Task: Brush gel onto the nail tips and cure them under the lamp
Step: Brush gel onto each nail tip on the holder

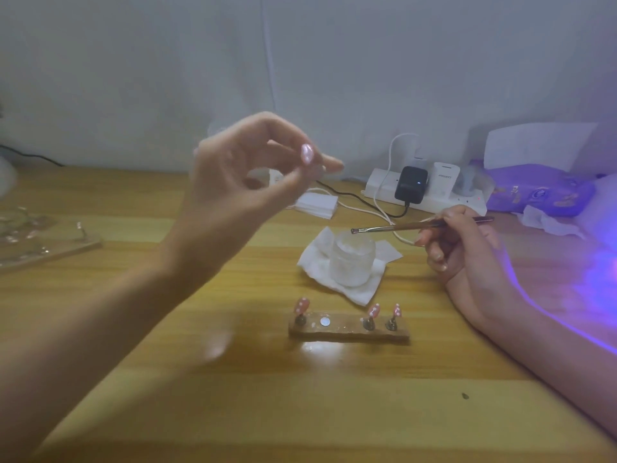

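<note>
**Desk:** What does the left hand have?

**Photographer:** The left hand [240, 175] is raised above the tabletop [233, 379], left of centre. The thumb and fingertips close in a pinch on one glossy pink tip [306, 152], and one finger juts out to the right.

**Desk:** And the right?

**Photographer:** The right hand [464, 248] sits toward the right edge. Its fingers are curled round a brush [417, 226], held like a pen. The bristle end points left, over the back rim of a frosted jar [354, 259]. Whether it touches the rim, I cannot tell.

**Desk:** Where do the other nails stand?

**Photographer:** The jar stands on a white tissue [344, 289] mid-table. Just in front of it, toward the front edge, lies a brown holder [349, 330]. On it, three tips [374, 310], pink with white dots, stand on pegs, one at the left end and two near the right. A silver disc [324, 321] lies between them.

**Desk:** Anything behind?

**Photographer:** A power strip [434, 203] with a black adapter [410, 185] lies along the back edge, and a purple pack [534, 195] sits in the back right corner. A stack of white pads [315, 203] lies behind the left hand, and a clear tray [43, 242] sits at the left edge. Violet light [594, 279] washes the right edge and the right forearm.
</note>
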